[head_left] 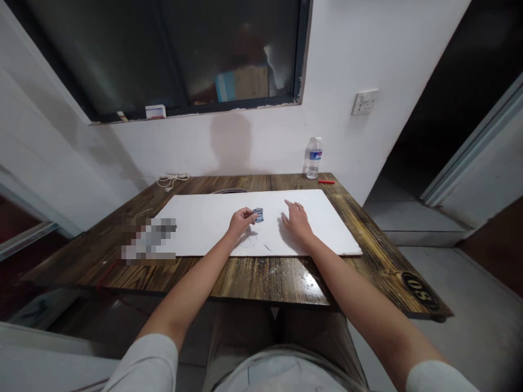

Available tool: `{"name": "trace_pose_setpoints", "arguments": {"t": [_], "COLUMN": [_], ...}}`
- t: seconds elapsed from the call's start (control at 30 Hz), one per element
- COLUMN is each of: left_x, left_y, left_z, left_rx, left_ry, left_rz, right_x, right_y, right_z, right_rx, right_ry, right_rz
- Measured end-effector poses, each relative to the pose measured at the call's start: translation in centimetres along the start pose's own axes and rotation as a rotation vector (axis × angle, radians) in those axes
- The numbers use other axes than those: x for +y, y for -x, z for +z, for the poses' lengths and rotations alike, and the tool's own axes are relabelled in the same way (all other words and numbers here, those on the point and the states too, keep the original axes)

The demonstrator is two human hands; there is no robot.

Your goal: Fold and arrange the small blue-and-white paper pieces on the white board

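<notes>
Between the thumb and fingers of my left hand (242, 222) is a small flat blue-and-grey piece (259, 215), held just above the white board (204, 218). It is too small for me to tell its kind. My right hand (297, 220) is over the right half of the board, empty, with its index finger stretched out and the fingers apart. A gap of bare board separates the two hands. One thin dark sliver (267, 247) lies near the board's front edge.
The board rests on a dark wooden table (253, 277) with small bits scattered along its front. A water bottle (314, 158) and a red stick-like item (326, 182) stand and lie at the back right. A white cord (174, 178) is back left. A blurred patch (151, 242) covers the left.
</notes>
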State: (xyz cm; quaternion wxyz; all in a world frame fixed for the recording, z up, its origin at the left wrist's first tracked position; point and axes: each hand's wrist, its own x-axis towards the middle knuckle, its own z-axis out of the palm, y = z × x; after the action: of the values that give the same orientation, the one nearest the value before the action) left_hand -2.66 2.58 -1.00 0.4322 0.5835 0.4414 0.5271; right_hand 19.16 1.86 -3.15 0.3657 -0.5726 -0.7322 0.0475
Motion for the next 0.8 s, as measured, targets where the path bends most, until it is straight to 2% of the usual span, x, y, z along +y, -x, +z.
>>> {"name": "trace_pose_setpoints", "arguments": {"t": [0.13, 0.23, 0.5, 0.8], "left_x": [-0.1, 0.0, 0.3, 0.3], "left_y": [-0.1, 0.1, 0.2, 0.2], "left_z": [-0.1, 0.0, 0.2, 0.2], "left_rx": [0.015, 0.016, 0.023, 0.009], "left_ry": [-0.01, -0.015, -0.009, -0.009], "left_rz": [-0.007, -0.014, -0.013, -0.007], "right_x": [0.6, 0.5, -0.6, 0.2], "right_y": [0.3, 0.4, 0.2, 0.0], "right_z": [0.2, 0.0, -1.3, -0.7], "right_rx": [-0.236, -0.338, -0.311, -0.282], "right_ry": [0.188, 0.25, 0.287, 0.263], "right_rz": [0.02, -0.036, -0.094, -0.199]}}
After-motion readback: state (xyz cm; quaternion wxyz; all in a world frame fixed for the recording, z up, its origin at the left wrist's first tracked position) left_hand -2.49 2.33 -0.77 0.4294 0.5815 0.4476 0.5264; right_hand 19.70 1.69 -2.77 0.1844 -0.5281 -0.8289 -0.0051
